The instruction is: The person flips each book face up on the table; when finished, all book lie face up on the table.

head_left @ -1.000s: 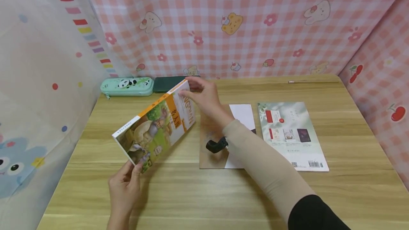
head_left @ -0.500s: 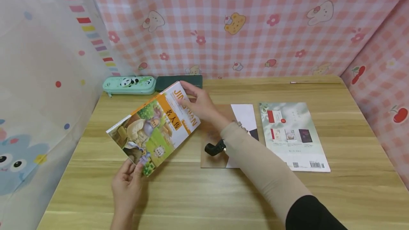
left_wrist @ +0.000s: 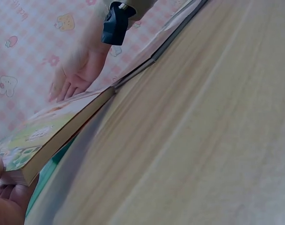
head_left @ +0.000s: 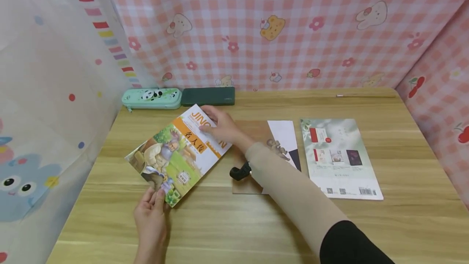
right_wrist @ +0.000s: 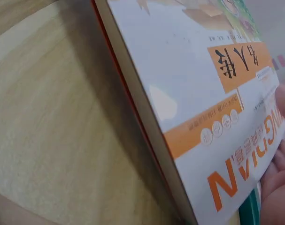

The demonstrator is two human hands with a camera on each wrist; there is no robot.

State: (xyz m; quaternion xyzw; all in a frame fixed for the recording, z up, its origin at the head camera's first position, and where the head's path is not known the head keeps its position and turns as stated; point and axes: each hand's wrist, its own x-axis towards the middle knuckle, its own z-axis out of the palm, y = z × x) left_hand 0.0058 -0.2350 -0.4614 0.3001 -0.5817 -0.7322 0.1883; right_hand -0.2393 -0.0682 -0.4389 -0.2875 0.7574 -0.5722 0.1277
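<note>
A paperback book [head_left: 179, 156] with an orange band and a painted bearded figure slants across the left half of the desk, cover up. My left hand [head_left: 151, 215] pinches its near lower corner, thumb on the cover and fingers beneath, as the left wrist view of the book [left_wrist: 43, 136] also shows. At the far end, my right hand [head_left: 223, 127] grips the edge, its thumb over the orange title letters. In the right wrist view, the fingers [right_wrist: 276, 180] curl under that edge. The book is held tilted, with its shadow on the wood beside it.
Right of the book lies a brown-and-white book [head_left: 282, 146], partly under my right forearm. Beyond it is a pale green magazine [head_left: 340, 170]. A mint panda pencil case [head_left: 152, 99], a dark green case [head_left: 209, 96] and a thin stick [head_left: 366, 95] line the back edge.
Both hands have turned the book from spine-up to cover-up and lowered its far end toward the desk. The dark green case behind it has come fully into view.
</note>
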